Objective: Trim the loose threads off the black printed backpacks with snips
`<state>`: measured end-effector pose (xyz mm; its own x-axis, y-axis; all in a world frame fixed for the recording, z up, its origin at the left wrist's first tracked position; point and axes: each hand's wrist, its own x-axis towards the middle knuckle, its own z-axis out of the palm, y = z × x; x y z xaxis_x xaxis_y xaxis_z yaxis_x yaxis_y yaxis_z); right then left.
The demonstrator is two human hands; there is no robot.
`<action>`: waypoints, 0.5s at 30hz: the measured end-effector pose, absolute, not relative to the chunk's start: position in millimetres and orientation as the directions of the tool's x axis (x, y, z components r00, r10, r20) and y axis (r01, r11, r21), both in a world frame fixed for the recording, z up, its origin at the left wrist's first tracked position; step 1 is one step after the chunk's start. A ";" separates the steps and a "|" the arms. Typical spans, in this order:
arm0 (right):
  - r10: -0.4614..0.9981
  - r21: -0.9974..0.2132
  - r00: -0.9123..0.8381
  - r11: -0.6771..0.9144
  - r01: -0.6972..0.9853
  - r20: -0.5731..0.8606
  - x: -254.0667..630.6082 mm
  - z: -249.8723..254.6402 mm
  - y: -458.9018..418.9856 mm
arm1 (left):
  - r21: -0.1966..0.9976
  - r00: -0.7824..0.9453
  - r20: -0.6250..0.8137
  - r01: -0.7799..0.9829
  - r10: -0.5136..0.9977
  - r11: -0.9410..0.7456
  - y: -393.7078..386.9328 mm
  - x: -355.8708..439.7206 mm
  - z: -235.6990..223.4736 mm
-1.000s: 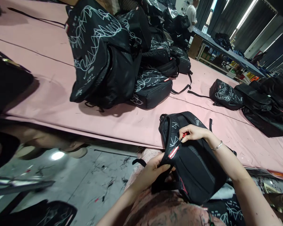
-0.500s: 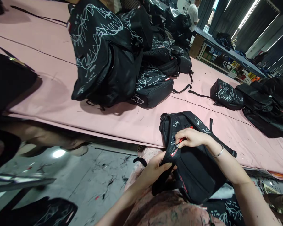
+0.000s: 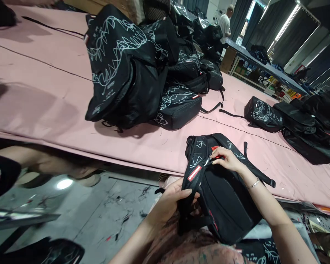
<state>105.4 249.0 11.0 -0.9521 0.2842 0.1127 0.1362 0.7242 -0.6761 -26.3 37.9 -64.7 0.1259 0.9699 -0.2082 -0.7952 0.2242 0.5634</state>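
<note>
A black backpack [image 3: 231, 198] with white scribble print leans on the table's front edge, over my lap. My left hand [image 3: 176, 196] is closed around its shoulder strap [image 3: 189, 185], thumb on top, just below a red label [image 3: 194, 173]. In my right hand [image 3: 226, 158] is a pair of red-handled thread snips [image 3: 208, 160]. The metal tips point down-left, close to the strap's edge above the label; whether they touch the fabric I cannot tell. My fingers partly cover the handles.
A heap of black printed backpacks [image 3: 126, 73] stands on the pink-covered table [image 3: 57, 106]. More black bags [image 3: 305, 124] lie at the right. Someone's leg [image 3: 44, 159] shows below the table at left. A person in white [image 3: 224, 25] stands far back. Thread scraps litter the floor [image 3: 99, 216].
My right hand and the snips have lifted slightly away from the label, which now shows fully. The strap is turned flatter toward me. The dark bag at the left edge has gone from view.
</note>
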 end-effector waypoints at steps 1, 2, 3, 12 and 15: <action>0.279 -0.672 -0.953 0.729 0.128 0.120 105.5 10.6 249.2 | 0.560 0.132 -0.205 -0.797 0.970 0.226 38.2 -26.2 -65.3; 0.272 -0.672 -0.954 0.731 0.119 0.127 104.7 10.6 248.9 | 0.560 0.136 -0.202 -0.796 0.970 0.228 38.3 -26.0 -66.0; 0.263 -0.674 -0.956 0.730 0.108 0.131 103.3 10.8 248.3 | 0.562 0.137 -0.201 -0.795 0.970 0.229 38.4 -25.7 -66.8; 0.204 -0.730 -0.972 0.682 0.053 0.120 93.3 4.4 251.3 | 0.523 0.154 -0.181 -0.822 0.971 0.227 38.3 -26.0 -77.7; 0.182 -0.741 -0.972 0.671 0.009 0.152 92.8 1.3 251.9 | 0.524 0.178 -0.168 -0.817 0.970 0.241 39.8 -25.8 -80.7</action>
